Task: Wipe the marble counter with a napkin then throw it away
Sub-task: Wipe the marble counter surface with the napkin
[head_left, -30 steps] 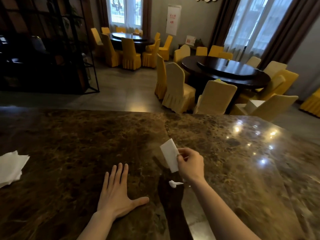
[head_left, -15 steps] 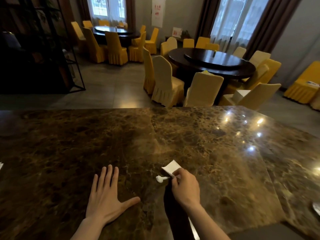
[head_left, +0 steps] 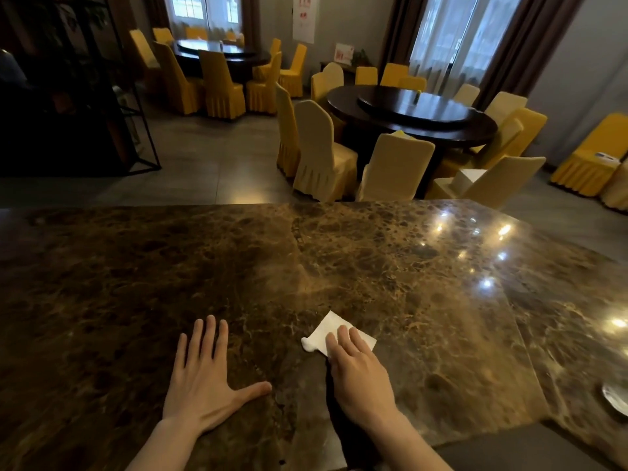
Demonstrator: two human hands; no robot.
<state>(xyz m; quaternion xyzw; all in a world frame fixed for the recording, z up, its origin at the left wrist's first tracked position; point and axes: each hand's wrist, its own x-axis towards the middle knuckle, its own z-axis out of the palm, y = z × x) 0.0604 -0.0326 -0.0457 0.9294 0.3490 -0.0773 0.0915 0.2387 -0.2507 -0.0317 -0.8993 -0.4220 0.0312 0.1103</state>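
A folded white napkin (head_left: 331,328) lies flat on the brown marble counter (head_left: 424,300), near its front middle. My right hand (head_left: 360,372) presses down on the napkin with its fingers laid over the near part. A small white blob (head_left: 307,344) sits on the marble at the napkin's left edge. My left hand (head_left: 207,379) rests flat on the counter to the left, fingers spread, holding nothing.
A metal dish (head_left: 616,399) shows at the counter's right edge. Beyond the counter's far edge stand a round dark table (head_left: 407,113) and several yellow-covered chairs (head_left: 319,154). A black metal shelf frame (head_left: 112,96) stands at the far left.
My right hand lowered the napkin from the air onto the counter and now presses it flat beside the white blob. The view turned right, so the napkin pile at the left is gone.
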